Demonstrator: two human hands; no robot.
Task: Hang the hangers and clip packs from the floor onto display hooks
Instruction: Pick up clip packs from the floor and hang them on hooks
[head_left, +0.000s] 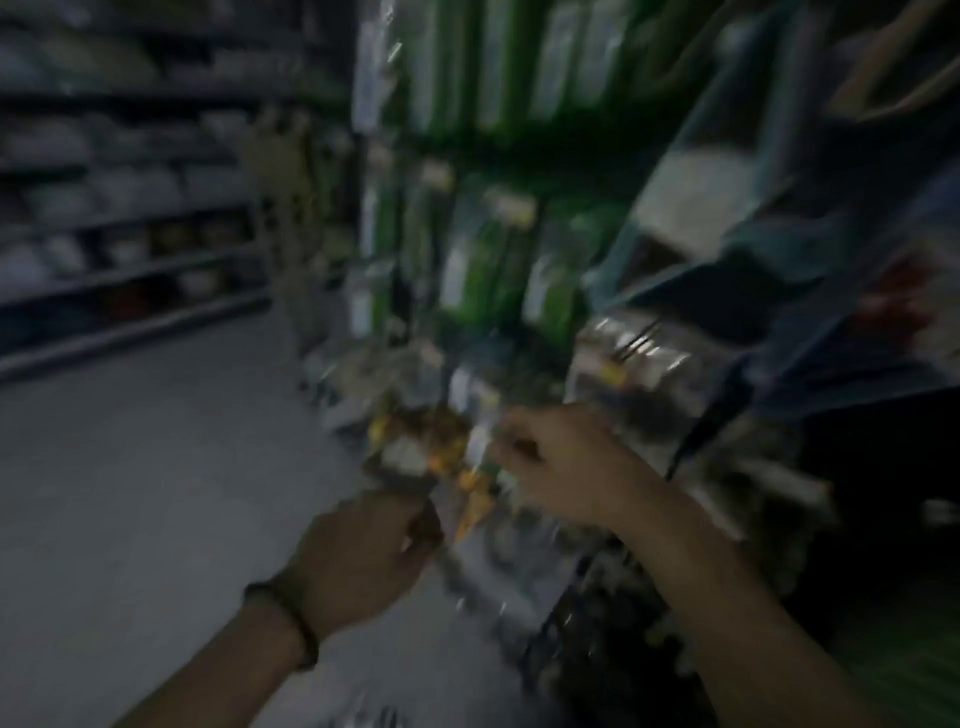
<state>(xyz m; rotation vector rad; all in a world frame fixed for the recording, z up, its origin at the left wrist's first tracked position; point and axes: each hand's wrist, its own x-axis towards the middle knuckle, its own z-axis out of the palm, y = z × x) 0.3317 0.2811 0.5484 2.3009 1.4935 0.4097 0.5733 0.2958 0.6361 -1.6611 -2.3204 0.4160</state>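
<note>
The picture is blurry, but I see my left hand (358, 551) curled round the bottom of a clear clip pack (457, 470) with orange clips and my right hand (561, 467) pinching its top, holding it just in front of the rack of green packs (488, 270).

Motion blur smears everything: the clear plastic pack with orange pieces (457, 467), perhaps clips, stays unreadable, and the green hanging packages (483, 270) farther off show no labels.
</note>
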